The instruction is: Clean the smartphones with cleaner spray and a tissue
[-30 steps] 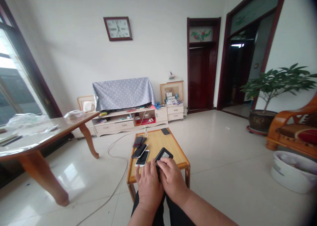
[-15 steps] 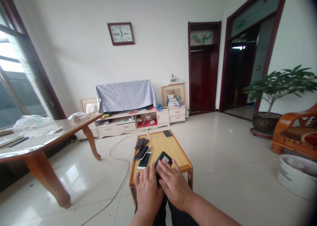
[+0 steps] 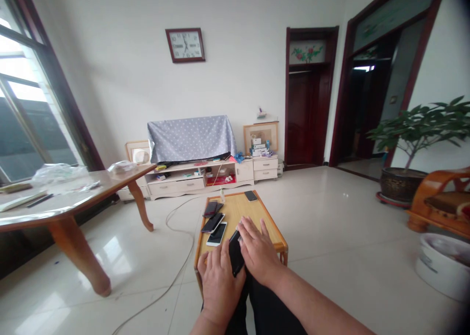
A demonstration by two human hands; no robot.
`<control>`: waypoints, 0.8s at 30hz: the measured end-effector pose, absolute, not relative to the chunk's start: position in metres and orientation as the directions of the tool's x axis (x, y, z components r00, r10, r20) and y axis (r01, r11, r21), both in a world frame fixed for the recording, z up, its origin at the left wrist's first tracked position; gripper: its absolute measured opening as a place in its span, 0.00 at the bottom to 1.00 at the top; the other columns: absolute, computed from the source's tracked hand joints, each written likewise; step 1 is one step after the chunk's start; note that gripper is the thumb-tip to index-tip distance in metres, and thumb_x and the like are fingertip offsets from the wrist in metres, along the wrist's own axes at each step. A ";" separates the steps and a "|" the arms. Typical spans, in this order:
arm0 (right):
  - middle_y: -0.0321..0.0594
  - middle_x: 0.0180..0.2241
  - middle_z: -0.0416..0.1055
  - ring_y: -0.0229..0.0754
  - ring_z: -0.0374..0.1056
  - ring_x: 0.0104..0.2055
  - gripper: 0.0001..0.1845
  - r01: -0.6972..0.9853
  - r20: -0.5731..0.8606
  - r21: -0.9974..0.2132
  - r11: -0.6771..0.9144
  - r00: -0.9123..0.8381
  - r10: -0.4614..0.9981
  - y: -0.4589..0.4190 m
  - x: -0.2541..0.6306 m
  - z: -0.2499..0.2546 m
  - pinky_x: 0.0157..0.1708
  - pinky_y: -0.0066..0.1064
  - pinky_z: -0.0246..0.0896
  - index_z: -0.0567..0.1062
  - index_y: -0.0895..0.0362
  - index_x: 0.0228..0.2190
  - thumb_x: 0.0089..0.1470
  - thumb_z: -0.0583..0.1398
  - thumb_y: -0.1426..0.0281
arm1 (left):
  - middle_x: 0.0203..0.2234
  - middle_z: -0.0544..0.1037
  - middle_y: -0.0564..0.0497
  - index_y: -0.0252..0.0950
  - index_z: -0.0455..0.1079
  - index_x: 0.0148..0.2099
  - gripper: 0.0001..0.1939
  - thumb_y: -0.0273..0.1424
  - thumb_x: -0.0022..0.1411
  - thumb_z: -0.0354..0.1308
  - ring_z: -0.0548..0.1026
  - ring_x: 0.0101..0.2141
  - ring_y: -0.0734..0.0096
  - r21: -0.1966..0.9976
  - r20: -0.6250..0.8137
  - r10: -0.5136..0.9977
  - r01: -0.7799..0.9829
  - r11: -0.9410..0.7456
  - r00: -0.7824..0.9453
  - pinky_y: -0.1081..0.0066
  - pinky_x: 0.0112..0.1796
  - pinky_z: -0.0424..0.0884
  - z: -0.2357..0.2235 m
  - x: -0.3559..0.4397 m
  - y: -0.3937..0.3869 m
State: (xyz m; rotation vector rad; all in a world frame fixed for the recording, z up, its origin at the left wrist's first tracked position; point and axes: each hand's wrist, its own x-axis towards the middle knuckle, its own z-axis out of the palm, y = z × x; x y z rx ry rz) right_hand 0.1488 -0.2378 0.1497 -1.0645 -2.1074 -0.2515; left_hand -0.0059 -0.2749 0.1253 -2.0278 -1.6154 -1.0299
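Observation:
A black phone (image 3: 237, 254) is held tilted over the near end of a low wooden table. My left hand (image 3: 221, 278) grips its left and lower edge, thumb along the bottom. My right hand (image 3: 259, 249) lies against its upper right side, fingers stretched and close together. Something small and pale (image 3: 239, 232) shows under the right fingertips; I cannot make out what it is. Just beyond the hands, a white-framed phone (image 3: 217, 234) and a dark phone (image 3: 213, 223) lie on the table, with dark items (image 3: 212, 208) behind them.
The low table (image 3: 240, 207) also bears another phone (image 3: 250, 196) and a small bottle (image 3: 222, 194) at its far end. A cable (image 3: 179, 234) runs over the floor on the left. A larger table (image 3: 84, 198) stands left, a white bucket (image 3: 438, 264) right.
My right fingers have shifted from across the phone's face to its upper right side. The phone is turned, showing a narrower dark face. The view has swung slightly left.

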 end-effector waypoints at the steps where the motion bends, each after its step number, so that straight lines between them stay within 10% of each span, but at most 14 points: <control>1: 0.50 0.67 0.58 0.54 0.50 0.71 0.30 0.733 0.704 -0.126 0.669 -0.409 0.580 -0.237 0.146 0.150 0.69 0.61 0.40 0.61 0.57 0.66 0.65 0.52 0.73 | 0.51 0.76 0.38 0.36 0.60 0.65 0.30 0.33 0.61 0.57 0.72 0.52 0.51 0.167 0.726 0.682 0.942 -0.292 0.082 0.49 0.59 0.55 0.124 -0.007 -0.275; 24: 0.48 0.68 0.56 0.51 0.49 0.71 0.31 0.596 0.641 -0.047 0.801 -0.597 0.482 -0.253 0.134 0.144 0.69 0.57 0.43 0.56 0.57 0.68 0.66 0.51 0.72 | 0.52 0.75 0.40 0.35 0.62 0.63 0.31 0.28 0.57 0.57 0.72 0.53 0.53 0.197 0.708 0.705 0.966 -0.168 -0.022 0.52 0.60 0.54 0.129 -0.032 -0.276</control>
